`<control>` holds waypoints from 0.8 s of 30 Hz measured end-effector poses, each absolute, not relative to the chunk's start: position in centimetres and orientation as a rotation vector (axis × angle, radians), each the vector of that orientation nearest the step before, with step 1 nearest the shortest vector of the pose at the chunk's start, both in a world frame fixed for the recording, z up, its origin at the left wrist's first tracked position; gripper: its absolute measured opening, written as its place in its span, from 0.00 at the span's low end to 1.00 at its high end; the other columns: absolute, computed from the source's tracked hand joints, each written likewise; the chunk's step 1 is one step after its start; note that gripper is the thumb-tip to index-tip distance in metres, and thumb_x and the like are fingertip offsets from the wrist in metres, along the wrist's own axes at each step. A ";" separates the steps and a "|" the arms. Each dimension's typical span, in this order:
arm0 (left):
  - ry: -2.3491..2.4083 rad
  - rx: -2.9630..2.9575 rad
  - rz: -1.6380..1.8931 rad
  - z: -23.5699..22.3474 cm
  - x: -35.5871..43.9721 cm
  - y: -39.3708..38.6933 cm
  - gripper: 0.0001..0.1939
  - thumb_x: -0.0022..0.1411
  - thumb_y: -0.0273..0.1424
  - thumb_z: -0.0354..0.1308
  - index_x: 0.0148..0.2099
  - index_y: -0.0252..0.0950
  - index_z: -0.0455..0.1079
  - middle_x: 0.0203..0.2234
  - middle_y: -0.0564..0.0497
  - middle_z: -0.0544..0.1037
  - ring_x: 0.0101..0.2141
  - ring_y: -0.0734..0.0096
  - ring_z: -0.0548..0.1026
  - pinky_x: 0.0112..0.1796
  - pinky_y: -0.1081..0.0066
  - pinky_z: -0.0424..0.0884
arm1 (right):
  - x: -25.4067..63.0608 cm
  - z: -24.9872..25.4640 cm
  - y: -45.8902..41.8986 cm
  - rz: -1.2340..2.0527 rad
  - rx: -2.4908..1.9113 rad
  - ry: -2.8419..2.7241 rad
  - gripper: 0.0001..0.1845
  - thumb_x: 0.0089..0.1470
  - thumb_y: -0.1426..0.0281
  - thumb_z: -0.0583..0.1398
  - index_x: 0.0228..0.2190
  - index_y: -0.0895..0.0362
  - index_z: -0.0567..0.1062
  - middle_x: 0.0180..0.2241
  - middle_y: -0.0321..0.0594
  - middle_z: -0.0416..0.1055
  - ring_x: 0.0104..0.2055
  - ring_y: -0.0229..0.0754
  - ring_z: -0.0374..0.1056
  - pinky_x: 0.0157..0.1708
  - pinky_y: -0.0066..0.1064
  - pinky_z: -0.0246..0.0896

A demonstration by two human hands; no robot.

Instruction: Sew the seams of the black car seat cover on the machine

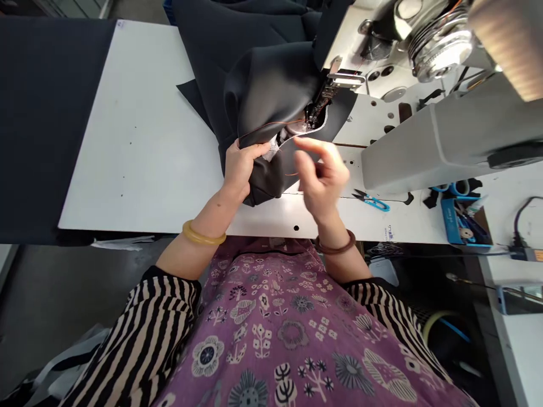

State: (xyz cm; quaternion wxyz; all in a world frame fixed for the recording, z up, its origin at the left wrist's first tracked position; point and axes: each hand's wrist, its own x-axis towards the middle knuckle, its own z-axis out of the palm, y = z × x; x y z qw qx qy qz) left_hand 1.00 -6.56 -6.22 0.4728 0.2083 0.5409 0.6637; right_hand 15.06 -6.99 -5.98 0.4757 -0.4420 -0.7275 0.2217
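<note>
My left hand (240, 169) is closed on the dark leather-like cover (271, 79), its thumb on a pale fabric patch (271, 150) at the opening. My right hand (324, 175) is just right of that opening, slightly blurred. Its fingers are curled, with index finger and thumb bent towards each other; whatever they may hold is too small to make out. Under the presser foot (311, 116) of the sewing machine (407, 124) lies the cover's pale-edged opening. An orange thread (280, 123) runs across the cover to the needle area, and a short thread end shows beside my right hand.
Blue-handled thread snips (371, 200) lie on the white table (127, 141), right of my right hand. Farther right stands a blue box (466, 223) of small tools. Dark material (42, 113) covers the table's left side. The machine head overhangs the upper right.
</note>
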 end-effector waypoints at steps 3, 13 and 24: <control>1.348 0.668 1.640 -6.0 0.6 -6.8 0.08 0.44 0.22 0.67 0.30 0.36 0.75 0.26 0.55 0.79 0.33 0.68 0.76 0.40 0.68 0.72 | 13.8 -7.8 -5.1 0.453 -1.146 -1.990 0.15 0.60 0.58 0.56 0.37 0.56 0.74 0.39 0.43 0.75 0.35 0.41 0.70 0.35 0.35 0.67; 1.524 1.044 1.570 -6.2 -1.0 -6.9 0.11 0.42 0.22 0.69 0.32 0.33 0.76 0.28 0.52 0.77 0.42 0.60 0.75 0.48 0.67 0.70 | 15.0 -8.2 -5.4 1.002 -0.971 -1.655 0.21 0.63 0.51 0.50 0.34 0.55 0.69 0.40 0.39 0.75 0.18 0.30 0.59 0.18 0.30 0.62; 1.630 1.125 1.536 -6.5 -0.9 -6.3 0.12 0.42 0.24 0.66 0.33 0.34 0.72 0.26 0.56 0.76 0.34 0.67 0.77 0.40 0.69 0.76 | 13.4 -9.9 -3.1 0.988 -0.936 -1.548 0.22 0.60 0.48 0.52 0.26 0.53 0.60 0.23 0.32 0.57 0.24 0.33 0.57 0.29 0.29 0.65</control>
